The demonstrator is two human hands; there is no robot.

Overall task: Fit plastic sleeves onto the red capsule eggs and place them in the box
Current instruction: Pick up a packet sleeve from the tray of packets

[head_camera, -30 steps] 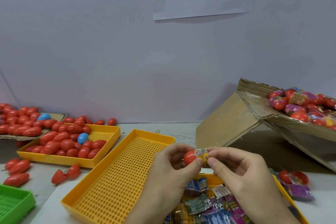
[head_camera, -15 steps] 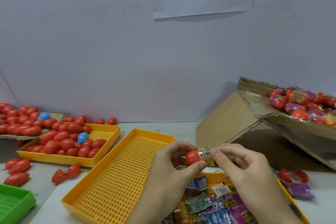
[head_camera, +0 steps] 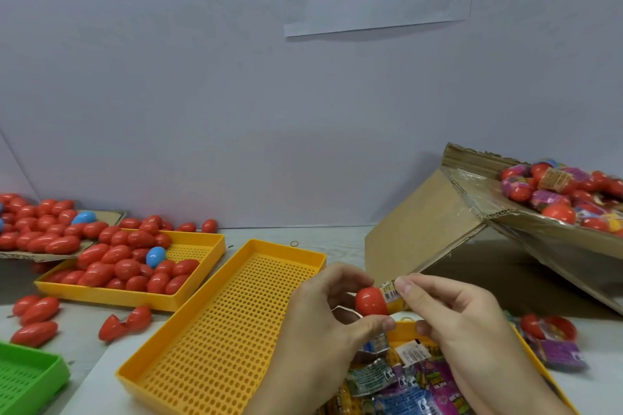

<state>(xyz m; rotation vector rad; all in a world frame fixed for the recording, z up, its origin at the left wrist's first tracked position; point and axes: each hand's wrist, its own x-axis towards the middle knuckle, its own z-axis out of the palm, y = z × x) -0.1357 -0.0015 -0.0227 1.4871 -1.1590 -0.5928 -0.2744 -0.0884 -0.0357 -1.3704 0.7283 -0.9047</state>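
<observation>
Sleeving step: your left hand [head_camera: 323, 320] pinches the egg [head_camera: 371, 301], right hand [head_camera: 451, 317] pinches the sleeve [head_camera: 391, 293] (barely on). Pull it fully over, then box [head_camera: 438, 222].

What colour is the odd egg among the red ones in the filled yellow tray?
Blue; the odd egg shows best in the head view.

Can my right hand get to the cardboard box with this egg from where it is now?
Probably yes. The right hand, pinching the sleeve on the red egg, sits just in front of the cardboard box, whose open top faces the person with nothing between.
</observation>
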